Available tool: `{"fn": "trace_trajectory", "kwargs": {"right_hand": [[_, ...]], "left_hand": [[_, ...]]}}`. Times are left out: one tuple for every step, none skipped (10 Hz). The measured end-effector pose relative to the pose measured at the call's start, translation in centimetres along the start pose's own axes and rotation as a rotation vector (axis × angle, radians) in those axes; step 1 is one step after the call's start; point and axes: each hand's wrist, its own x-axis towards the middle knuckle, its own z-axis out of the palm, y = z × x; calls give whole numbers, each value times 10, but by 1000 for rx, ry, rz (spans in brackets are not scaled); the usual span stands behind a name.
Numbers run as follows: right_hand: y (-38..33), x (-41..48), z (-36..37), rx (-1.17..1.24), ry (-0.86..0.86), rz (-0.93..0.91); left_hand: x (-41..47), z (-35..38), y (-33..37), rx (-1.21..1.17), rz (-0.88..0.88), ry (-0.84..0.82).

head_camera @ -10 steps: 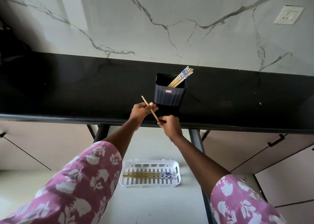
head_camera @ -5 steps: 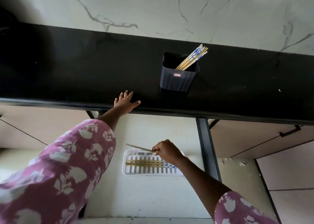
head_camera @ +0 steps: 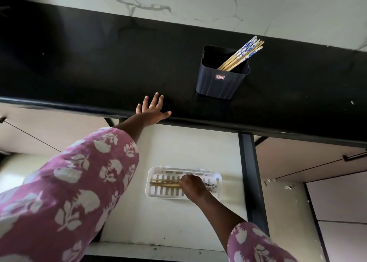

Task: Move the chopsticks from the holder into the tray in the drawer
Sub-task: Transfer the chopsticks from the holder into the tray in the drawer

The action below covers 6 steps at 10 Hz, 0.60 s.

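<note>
Black stone desk (head_camera: 99, 63) runs across the upper half of the view. The left hand (head_camera: 153, 108) lies flat on its front edge, palm down, with the fingers straight and fanned apart and the thumb out toward 3 o'clock, holding nothing. At about 2 o'clock from that hand the dark ribbed holder (head_camera: 215, 83) stands upright on the desk, apart from the hand. A bundle of chopsticks (head_camera: 243, 54) leans in it toward 1 o'clock, its blue-and-white patterned ends sticking out past the rim.

Below the desk edge, at about 5 o'clock from the left hand, the white slotted tray (head_camera: 156, 192) sits on the pale floor of the open drawer (head_camera: 168, 226). The right hand (head_camera: 193, 186) is down inside the tray with its fingers bent and close together. It rests on the flat chopsticks (head_camera: 163, 183), which lie along the 9-to-3 line. Blur hides whether the fingers pinch one of them or only touch them. Pink floral sleeves (head_camera: 69, 182) cover both arms.
</note>
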Motion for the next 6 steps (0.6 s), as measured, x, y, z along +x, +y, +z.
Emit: {"fn": "trace_trajectory", "kwargs": {"right_hand": [[-1,4,5,29,5,38],[0,6,10,30,-9,52],[-1,8,12,24,-13,81],[-1,9,12,25,-3,69],[3,3,8,51,21,46],[10,7,1,-32,157,76]], "left_hand": [[-1,0,1,8,-7,5],[-1,-1,2,11,-9,2],[-2,-1,2,3,-6,-7],[-3,-1,2,-1,-12,0],[-4,-2,3,1,-17,-1],[-4,-3,3,3,-16,-12]]}}
